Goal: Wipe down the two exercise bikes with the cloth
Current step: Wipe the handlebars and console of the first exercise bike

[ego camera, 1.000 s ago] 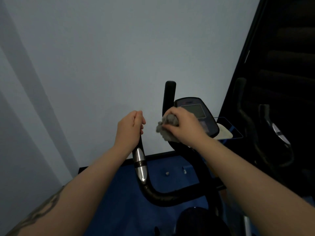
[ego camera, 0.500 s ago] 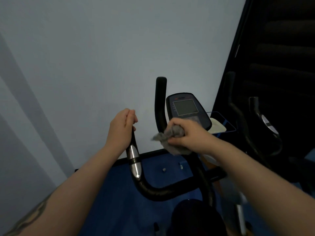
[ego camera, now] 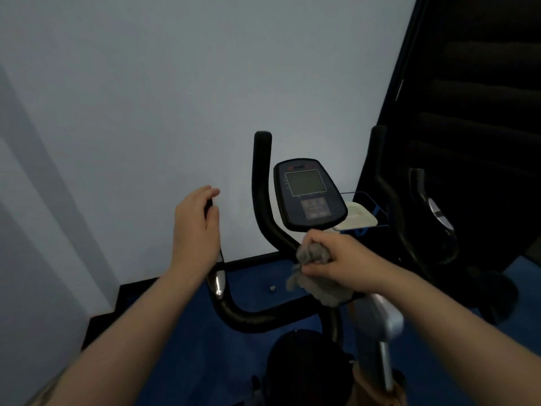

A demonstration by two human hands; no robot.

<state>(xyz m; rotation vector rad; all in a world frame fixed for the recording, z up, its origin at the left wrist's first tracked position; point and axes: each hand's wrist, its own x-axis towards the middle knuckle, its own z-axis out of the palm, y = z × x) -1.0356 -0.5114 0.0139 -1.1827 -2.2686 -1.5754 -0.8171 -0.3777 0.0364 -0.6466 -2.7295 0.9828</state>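
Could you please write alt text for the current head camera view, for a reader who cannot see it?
A person's right hand grips a grey cloth against an exercise bike's handlebar below its console; the left hand holds the other grip. A second bike stands to the right.

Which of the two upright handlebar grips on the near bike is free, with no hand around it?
The right grip, the black post just left of the console. It stands bare, whereas the left grip is almost hidden inside the left hand.
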